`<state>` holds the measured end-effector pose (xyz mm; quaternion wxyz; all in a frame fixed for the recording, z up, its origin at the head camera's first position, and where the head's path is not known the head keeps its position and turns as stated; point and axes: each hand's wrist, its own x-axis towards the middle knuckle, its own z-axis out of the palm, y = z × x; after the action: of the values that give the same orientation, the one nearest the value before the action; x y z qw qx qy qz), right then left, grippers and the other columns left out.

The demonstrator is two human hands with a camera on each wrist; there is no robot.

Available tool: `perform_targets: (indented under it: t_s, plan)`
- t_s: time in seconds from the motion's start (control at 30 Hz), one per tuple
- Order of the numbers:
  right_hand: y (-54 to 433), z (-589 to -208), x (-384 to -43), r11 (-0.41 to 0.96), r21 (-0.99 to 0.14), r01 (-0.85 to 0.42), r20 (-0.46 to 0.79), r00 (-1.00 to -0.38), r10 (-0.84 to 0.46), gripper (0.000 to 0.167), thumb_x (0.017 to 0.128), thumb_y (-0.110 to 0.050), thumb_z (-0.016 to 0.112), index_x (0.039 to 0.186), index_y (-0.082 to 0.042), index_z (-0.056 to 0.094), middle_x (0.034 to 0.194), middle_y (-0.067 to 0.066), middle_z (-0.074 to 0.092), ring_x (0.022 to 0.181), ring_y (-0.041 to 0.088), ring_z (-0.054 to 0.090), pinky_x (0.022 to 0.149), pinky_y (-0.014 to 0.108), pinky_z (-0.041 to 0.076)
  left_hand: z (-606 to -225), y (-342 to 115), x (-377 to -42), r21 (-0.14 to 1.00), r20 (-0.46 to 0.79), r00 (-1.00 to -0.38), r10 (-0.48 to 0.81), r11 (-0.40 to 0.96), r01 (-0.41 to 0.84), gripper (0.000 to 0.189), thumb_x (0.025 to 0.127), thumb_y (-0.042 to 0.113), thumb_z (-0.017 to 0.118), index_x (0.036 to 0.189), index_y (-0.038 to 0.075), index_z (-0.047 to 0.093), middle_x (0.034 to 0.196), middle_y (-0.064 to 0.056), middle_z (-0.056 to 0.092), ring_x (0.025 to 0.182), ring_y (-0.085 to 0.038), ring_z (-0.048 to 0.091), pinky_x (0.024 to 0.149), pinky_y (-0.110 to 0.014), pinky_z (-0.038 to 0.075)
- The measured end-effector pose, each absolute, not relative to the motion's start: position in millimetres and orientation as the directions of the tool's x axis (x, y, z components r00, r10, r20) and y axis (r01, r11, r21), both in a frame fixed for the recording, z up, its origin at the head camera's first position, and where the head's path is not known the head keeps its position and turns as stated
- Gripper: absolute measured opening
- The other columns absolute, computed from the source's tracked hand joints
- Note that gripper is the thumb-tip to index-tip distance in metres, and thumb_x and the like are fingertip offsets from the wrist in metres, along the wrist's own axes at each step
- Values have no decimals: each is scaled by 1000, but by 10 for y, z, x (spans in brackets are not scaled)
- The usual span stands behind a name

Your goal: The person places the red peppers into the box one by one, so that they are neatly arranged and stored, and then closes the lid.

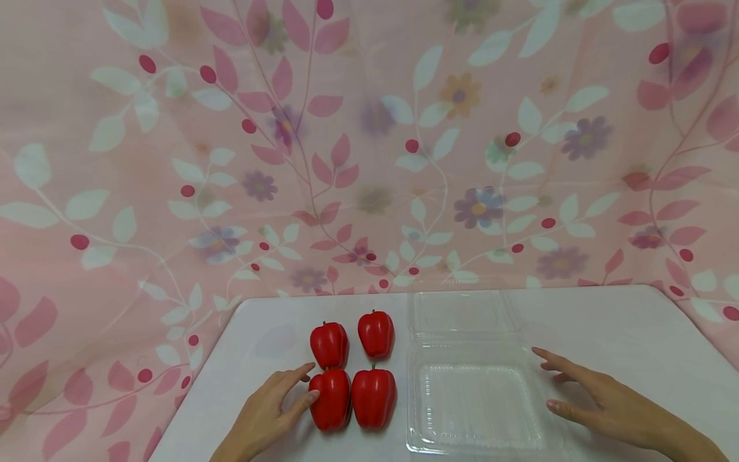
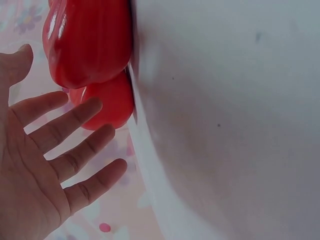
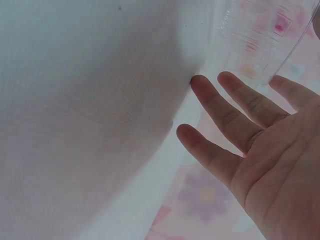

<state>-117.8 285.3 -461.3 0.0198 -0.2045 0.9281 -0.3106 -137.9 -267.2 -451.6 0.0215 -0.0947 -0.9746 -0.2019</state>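
Left grip: released. We see the left hand (image 1: pixel 274 405) with fingers spread, its thumb and forefinger flanking the near-left pepper (image 1: pixel 331 400); whether the skin touches it, we cannot tell. To take hold well, we should set the thumb and fingers on opposite sides of the body, curl evenly and lift straight up; the glossy surface may slip under a fingertip pinch. We should also mind the near-right pepper (image 1: pixel 374 399), just beside it, and the far-left pepper (image 1: pixel 329 345) directly behind, as either may be nudged.

Right grip: released. The right hand (image 1: pixel 606 403) holds nothing, its fingers extended beside the clear container (image 1: pixel 479 404); contact is uncertain. We judge the thin plastic light enough to shift if bumped.

Outward, the far-right pepper (image 1: pixel 376 335) stands behind the near-right one. The container's lid (image 1: pixel 462 312) is laid back on the white table (image 1: pixel 265 324).
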Motion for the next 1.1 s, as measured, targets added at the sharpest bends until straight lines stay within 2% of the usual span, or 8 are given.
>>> perform_targets:
  t_s: [0.3,0.57,1.0,1.1]
  plan:
    - [2864,-4634,-1181,733,-578,-359,64,-915,-398,75,91,-40,69,155,-29,30,129,1,61,108,8,60,74,60,50,-4532,-2667,-1358,392,99,-969,226,886,247,54,89,59,62,136,32,58,111,17,60,108,-11,55,87,-48,54]
    - [2844,-4631,-1165,781,-489,-388,92,-913,-396,77,92,-42,68,156,-30,26,121,-14,62,110,9,59,74,46,51,-4543,-2684,-1349,384,109,-959,260,879,282,46,89,56,63,133,40,59,114,18,59,106,-8,55,84,-44,55]
    - [2858,-4647,-1156,745,-553,-372,73,-913,-402,76,93,-39,67,156,-30,27,120,-8,63,110,15,59,75,58,49,-4535,-2677,-1355,386,85,-962,259,881,272,48,88,57,63,132,38,59,112,19,59,103,-9,55,82,-42,56]
    - [2851,-4647,-1151,761,-523,-383,86,-912,-400,76,92,-40,68,156,-30,26,119,-12,63,109,13,59,75,53,50,-4535,-2674,-1356,379,94,-962,256,884,272,49,88,58,64,131,36,60,112,18,59,103,-8,55,82,-42,56]
